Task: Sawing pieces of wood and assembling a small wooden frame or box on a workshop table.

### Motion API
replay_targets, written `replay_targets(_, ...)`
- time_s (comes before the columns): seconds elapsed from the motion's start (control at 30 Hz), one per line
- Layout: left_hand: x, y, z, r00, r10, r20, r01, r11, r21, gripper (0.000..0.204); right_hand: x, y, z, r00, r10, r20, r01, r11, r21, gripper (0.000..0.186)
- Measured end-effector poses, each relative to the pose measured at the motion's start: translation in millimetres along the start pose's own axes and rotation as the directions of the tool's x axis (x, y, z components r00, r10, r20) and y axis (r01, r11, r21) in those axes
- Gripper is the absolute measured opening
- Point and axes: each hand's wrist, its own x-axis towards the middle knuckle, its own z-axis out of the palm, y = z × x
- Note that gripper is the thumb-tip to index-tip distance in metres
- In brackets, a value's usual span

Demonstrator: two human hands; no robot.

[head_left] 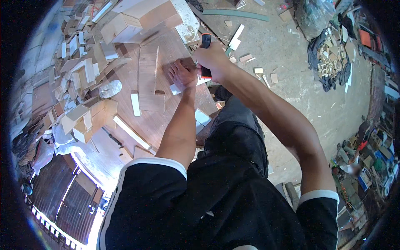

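My right hand [213, 60] is closed round a black-and-orange tool [206, 40] near the right edge of the wooden work surface; its working end is hard to make out. Just left of it, my left hand [182, 74] lies on the wood with fingers bent but apart, pressing beside a pale strip [175, 88]. A long narrow board [148, 77] lies to the left of that hand, with a short white piece [136, 104] below it.
Plywood boxes [141, 21] and heaps of offcuts [79, 62] crowd the back and left of the work surface [127, 83]. On the concrete floor [291, 116] at right lie scraps and a black sack of wood pieces [329, 54]. Cluttered goods [366, 166] line the far right.
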Motion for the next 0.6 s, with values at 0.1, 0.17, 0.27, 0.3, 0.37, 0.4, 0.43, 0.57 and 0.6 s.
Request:
replay_targets(0.1,2,-4,-2,0.999,0.032,-0.015,-0.032,0.999,0.034,0.043,1,2,4,1.000,0.004,0.023,-0.006,0.997,0.075,0.012)
replay_targets(0.17,5,4,-7,1.000,0.001,-0.009,-0.002,1.000,-0.031,0.041,5,5,-3,1.000,-0.024,0.005,0.023,0.998,0.055,0.011)
replay_targets(0.27,0,6,-8,0.995,0.027,-0.101,-0.026,1.000,0.012,0.038,9,-5,-6,0.998,0.056,-0.028,-0.056,0.998,0.005,0.010)
replay_targets(0.3,-1,7,-8,0.996,0.001,-0.090,-0.005,0.999,-0.043,0.036,6,-7,-9,0.999,0.051,0.021,-0.051,0.998,0.038,0.008)
replay_targets(0.37,0,3,-4,0.994,0.027,-0.105,-0.028,1.000,-0.012,0.037,1,-15,-6,0.998,0.045,0.053,-0.043,0.998,-0.040,0.008)
replay_targets(0.4,-1,0,-3,0.991,0.055,-0.119,-0.054,0.998,0.015,0.038,-2,-16,-5,0.996,0.038,0.081,-0.028,0.993,-0.117,0.007)
replay_targets(0.43,-1,2,-1,0.991,0.060,-0.121,-0.059,0.998,0.010,0.038,1,-15,-6,0.997,0.032,0.076,-0.023,0.993,-0.116,0.007)
replay_targets(0.57,-2,-11,5,0.988,0.058,-0.142,-0.056,0.998,0.015,0.038,-1,-1,9,1.000,0.005,0.012,-0.005,1.000,-0.016,0.007)
replay_targets(0.6,-1,-19,7,0.985,0.075,-0.155,-0.067,0.996,0.058,0.037,-3,2,13,0.999,-0.048,0.011,0.049,0.998,-0.044,0.007)
